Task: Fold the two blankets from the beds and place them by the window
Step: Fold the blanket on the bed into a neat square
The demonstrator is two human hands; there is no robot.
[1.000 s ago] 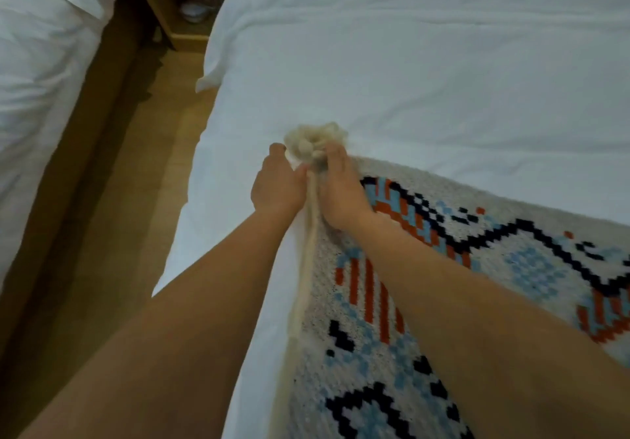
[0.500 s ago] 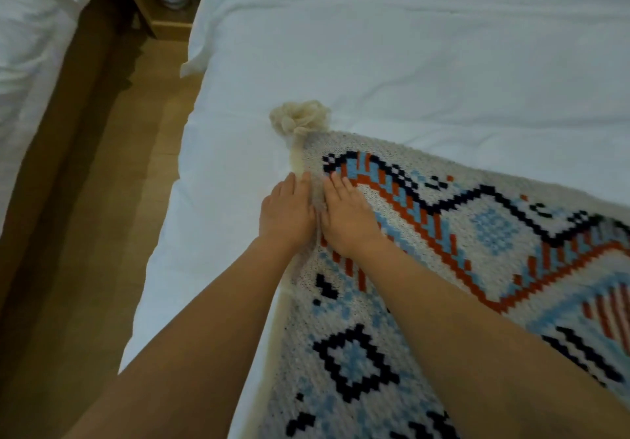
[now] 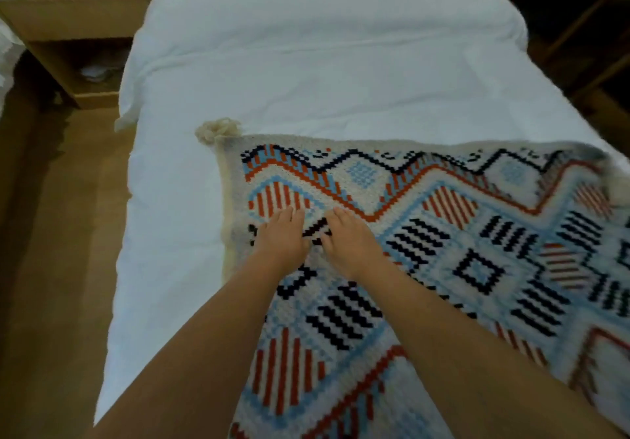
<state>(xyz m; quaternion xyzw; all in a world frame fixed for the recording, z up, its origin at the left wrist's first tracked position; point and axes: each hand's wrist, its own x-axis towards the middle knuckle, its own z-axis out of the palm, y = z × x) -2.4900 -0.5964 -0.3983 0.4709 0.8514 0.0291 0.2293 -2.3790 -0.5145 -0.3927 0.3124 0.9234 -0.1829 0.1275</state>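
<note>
A knitted blanket with blue, orange and black patterns lies spread over the near part of a white bed. A cream pom-pom marks its far left corner. My left hand and my right hand rest flat on the blanket side by side, palms down, fingers pointing away from me, a little inside its left edge. Neither hand holds anything.
A wooden nightstand stands at the far left beside the bed head. Wooden floor runs along the bed's left side. Dark wooden furniture sits at the far right. The edge of a second white bed shows at the left.
My hands let go of the pom-pom corner, slid back toward me over the blanket and now lie flat on it. My view has lifted, showing more of the bed.
</note>
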